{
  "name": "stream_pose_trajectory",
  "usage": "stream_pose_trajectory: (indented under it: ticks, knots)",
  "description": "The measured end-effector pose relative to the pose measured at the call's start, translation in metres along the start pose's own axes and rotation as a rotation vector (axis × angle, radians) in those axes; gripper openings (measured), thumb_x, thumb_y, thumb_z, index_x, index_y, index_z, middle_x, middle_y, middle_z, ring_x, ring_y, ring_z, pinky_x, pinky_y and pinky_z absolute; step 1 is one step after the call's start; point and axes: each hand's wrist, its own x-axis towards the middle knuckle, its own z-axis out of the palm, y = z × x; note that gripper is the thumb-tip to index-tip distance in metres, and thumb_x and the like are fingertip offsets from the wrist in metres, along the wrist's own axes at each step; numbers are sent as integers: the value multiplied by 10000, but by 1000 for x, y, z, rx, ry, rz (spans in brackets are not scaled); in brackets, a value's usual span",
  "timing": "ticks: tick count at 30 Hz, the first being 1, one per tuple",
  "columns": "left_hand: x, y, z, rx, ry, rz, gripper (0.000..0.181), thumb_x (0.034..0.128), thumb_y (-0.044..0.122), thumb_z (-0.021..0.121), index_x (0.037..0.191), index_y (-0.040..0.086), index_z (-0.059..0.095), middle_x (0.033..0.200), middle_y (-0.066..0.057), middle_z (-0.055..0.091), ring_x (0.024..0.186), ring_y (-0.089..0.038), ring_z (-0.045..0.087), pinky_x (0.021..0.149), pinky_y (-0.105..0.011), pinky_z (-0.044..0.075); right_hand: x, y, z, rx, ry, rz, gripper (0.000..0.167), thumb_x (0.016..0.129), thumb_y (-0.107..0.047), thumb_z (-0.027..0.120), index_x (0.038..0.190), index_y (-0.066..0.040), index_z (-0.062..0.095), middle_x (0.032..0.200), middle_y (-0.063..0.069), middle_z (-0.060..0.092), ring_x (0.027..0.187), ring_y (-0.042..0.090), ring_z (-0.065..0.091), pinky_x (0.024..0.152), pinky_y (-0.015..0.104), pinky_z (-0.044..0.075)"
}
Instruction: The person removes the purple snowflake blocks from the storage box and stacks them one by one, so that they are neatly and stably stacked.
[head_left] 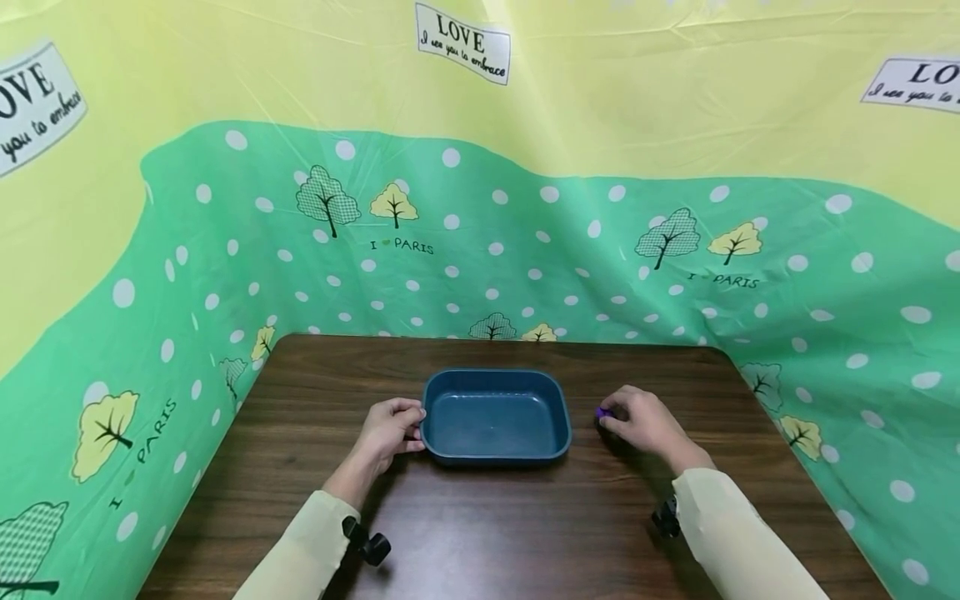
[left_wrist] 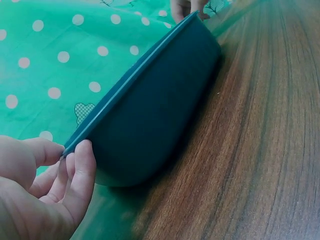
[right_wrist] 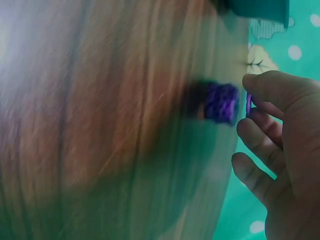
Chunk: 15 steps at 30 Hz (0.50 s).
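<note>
A dark blue rectangular plastic basin (head_left: 495, 458) with rounded corners sits upright on the table, its inside bare. At its left end my left hand (head_left: 388, 433) pinches the rim between thumb and fingers; the left wrist view shows the hand (left_wrist: 55, 185) at the rim of the basin (left_wrist: 155, 95). Right of the basin, my right hand (head_left: 641, 421) holds a small purple thing (head_left: 602, 412) at its fingertips. In the right wrist view a thin purple strip shows between thumb and fingers of the hand (right_wrist: 285, 135), beside a textured, braided-looking purple piece (right_wrist: 221, 103); its kind is unclear.
The dark wood-grain table (head_left: 480, 533) has rounded far corners. A green and yellow patterned cloth (head_left: 480, 250) hangs behind it and along both sides. Each sleeve has a small black device (head_left: 366, 542) at the wrist.
</note>
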Motion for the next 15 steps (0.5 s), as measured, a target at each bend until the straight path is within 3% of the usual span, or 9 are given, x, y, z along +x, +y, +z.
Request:
stream_pose_trajectory:
  ticks: [15]
  knots:
    - [-1, -2, 0, 5, -17, -12, 332, 976, 80, 653, 1273, -64, 621, 876, -156, 640, 660, -159, 607, 597, -297, 626, -8, 10, 3, -10, -1, 25, 220, 916, -215, 771, 1086, -77, 760, 1065, 66, 688, 962, 272, 676, 820, 505, 591]
